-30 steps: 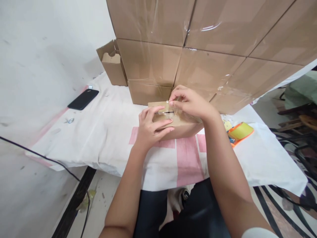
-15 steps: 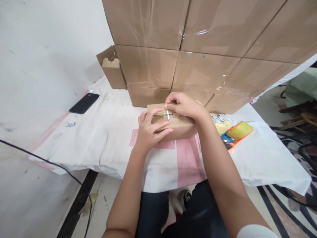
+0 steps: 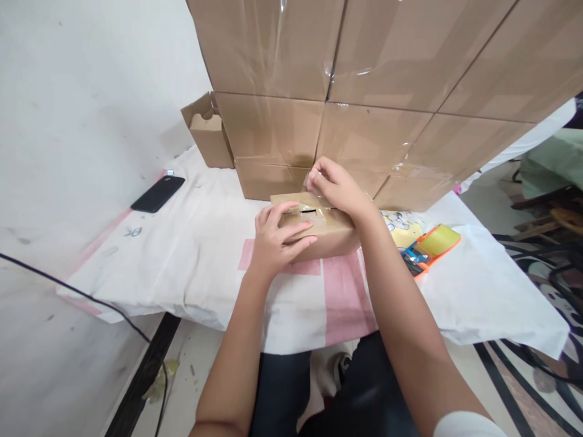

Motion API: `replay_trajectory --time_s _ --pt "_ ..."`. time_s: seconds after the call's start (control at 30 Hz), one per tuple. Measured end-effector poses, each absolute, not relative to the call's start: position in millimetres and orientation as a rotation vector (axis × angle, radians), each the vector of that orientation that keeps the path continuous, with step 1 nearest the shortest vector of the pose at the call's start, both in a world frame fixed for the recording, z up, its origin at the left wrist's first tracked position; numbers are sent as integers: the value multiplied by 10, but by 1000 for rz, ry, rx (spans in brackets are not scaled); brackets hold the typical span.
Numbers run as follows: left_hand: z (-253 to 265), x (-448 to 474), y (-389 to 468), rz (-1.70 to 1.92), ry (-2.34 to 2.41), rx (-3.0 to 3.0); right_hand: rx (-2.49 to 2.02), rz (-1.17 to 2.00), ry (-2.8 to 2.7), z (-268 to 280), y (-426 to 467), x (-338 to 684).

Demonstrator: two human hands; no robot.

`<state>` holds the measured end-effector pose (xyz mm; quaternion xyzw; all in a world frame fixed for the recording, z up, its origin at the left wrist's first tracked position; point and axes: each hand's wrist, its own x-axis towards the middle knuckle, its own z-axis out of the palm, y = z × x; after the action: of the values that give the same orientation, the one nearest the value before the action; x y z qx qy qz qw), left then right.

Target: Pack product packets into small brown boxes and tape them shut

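Since the earlier frame, the right hand [image 3: 339,189] has been carried from the middle of the lid toward the far edge of the small brown cardboard box [image 3: 319,227], drawing a strip of clear tape [image 3: 314,203] with it; the left hand [image 3: 273,240] has stayed where it was. The box is set on the white and pink cloth-covered counter [image 3: 191,261], just in front of the stack of large taped cardboard cartons [image 3: 364,91]. The left hand is laid flat on the near half of the lid, fingers spread, pressing it down; the right hand is pinched shut on the tape at the far rim. A dark slit between the flaps is seen, so the seam is judged only partly covered; pressing the strip down is left to do. An orange and yellow tape dispenser [image 3: 430,246] is lying to the right, a black phone [image 3: 158,194] well apart on the left, and a small open carton [image 3: 207,130] beyond it.
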<state>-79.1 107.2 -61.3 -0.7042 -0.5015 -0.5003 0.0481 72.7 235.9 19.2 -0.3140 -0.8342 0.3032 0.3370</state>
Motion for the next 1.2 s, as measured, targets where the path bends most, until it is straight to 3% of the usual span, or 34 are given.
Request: replay_trajectory --time_s 0.43,0.63,1.03,1.2 --pt "-632 -813 1073 -1682 -1678 -2145 -691 1405 -2239 398 2107 853" --pt "-654 -813 1078 -1711 -1680 -2146 -858 1432 -2367 417 2046 852" --pt "-658 -825 1078 -1696 -1667 -2150 -716 1605 -2361 444 2061 861" --pt "-668 -832 1074 -1597 -1456 -2166 -694 1575 -2392 427 2054 815"
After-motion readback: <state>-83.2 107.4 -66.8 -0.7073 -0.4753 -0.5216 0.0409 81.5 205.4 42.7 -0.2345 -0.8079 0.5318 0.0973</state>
